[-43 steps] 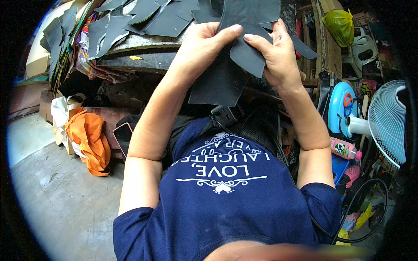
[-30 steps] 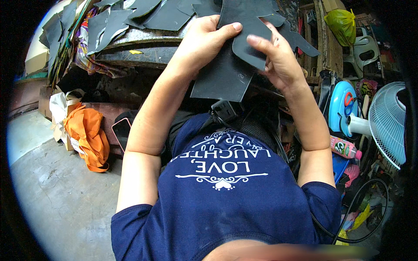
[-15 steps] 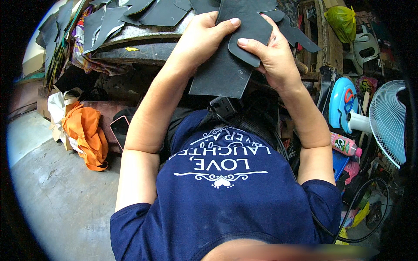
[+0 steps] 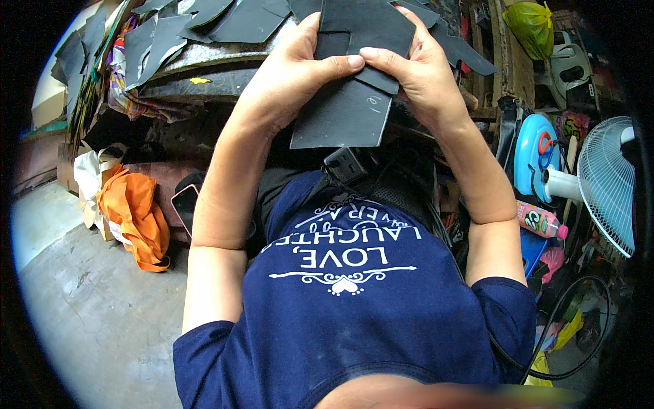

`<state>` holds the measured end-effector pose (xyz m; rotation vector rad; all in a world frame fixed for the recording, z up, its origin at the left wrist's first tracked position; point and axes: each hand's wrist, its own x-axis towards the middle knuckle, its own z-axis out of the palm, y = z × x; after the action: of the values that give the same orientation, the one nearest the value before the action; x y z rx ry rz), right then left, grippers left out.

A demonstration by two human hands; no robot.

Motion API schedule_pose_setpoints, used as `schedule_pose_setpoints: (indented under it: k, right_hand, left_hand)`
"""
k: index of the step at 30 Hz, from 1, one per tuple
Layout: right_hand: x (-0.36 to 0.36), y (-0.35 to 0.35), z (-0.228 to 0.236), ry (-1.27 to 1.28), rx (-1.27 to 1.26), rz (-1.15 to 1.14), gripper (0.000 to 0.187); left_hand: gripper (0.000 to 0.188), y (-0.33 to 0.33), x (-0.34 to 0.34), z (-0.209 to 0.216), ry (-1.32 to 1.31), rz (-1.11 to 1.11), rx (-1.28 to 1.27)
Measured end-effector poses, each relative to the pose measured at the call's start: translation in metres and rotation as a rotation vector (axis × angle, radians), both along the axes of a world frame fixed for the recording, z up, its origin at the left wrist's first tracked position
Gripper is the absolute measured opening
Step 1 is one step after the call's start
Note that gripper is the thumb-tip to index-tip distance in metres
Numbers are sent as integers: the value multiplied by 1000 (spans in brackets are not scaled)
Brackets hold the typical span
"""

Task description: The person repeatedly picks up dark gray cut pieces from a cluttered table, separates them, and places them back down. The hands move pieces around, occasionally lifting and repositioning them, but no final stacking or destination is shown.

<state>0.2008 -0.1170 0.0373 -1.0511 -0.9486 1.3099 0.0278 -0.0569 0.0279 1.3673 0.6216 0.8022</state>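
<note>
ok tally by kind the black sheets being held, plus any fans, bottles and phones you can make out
Held flat black sheets: at least 2, overlapping
White-caged fan: 1
Pink plastic bottle: 1
Dark pink-rimmed phone: 1
Total: at least 5

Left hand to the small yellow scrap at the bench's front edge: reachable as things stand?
Probably yes, if it lets go: the left hand is gripping the black sheets, but the small yellow scrap lies to its left at the bench's front edge, with nothing visible between.
</note>
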Motion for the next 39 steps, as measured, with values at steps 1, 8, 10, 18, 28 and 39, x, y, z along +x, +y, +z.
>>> schedule_pose_setpoints:
  k: [1, 8, 10, 18, 28, 39]
  right_hand:
    - [0, 0, 1, -30, 8, -6, 71]
    - [17, -12, 12, -157, -93, 108, 33]
    - [21, -20, 13, -222, -223, 184, 38]
    - [4, -34, 2, -541, 18, 273, 35]
    - [8, -16, 8, -1322, 542, 108, 23]
    - [54, -23, -17, -1578, 371, -91, 41]
  left_hand:
    - [46, 0, 0, 1, -78, -27, -3]
    - [45, -2, 0, 6, -147, -7, -49]
    - [46, -3, 1, 4, -150, 21, -42]
    - [36, -7, -4, 0, -143, 98, -215]
    - [22, 0, -80, 6, -152, 346, -254]
    - [30, 28, -76, -7, 281, 274, 30]
